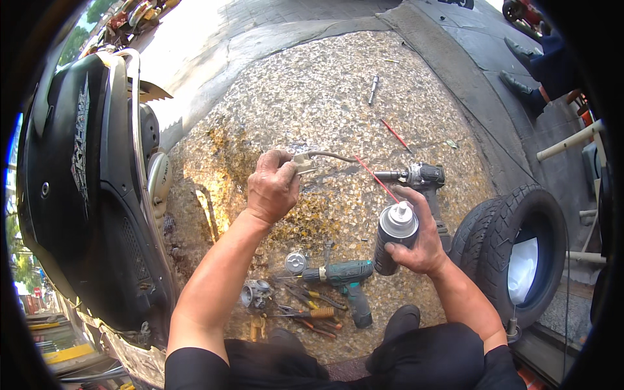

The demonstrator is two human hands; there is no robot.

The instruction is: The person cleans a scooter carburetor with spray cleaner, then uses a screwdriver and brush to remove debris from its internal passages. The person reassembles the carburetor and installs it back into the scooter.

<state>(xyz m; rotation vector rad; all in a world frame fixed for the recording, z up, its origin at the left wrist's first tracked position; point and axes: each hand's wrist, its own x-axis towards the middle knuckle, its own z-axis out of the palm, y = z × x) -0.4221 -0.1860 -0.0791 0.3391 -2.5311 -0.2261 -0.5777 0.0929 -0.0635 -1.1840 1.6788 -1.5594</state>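
Note:
My left hand (273,185) is closed around a small pale metal fitting (303,162). From it a short dark hose (333,155) curves off to the right. In my right hand (419,240) is a spray can (398,224) with a silver top and dark body; a finger lies up by its nozzle. A thin red straw (377,177) runs from the nozzle to the hose's free end. Whether the straw's tip is inside the hose I cannot tell. Both hands are above the pebbled ground, which has a wet, stained patch near my left hand.
A black scooter (84,195) stands at left. On the ground lie a black impact wrench (426,174), teal drill (348,273), carburetor (257,294), several pliers (312,296), a red rod-like tool (394,134) and a socket bar (374,90). Tires (520,260) stand right; another person's legs (549,68) are beyond.

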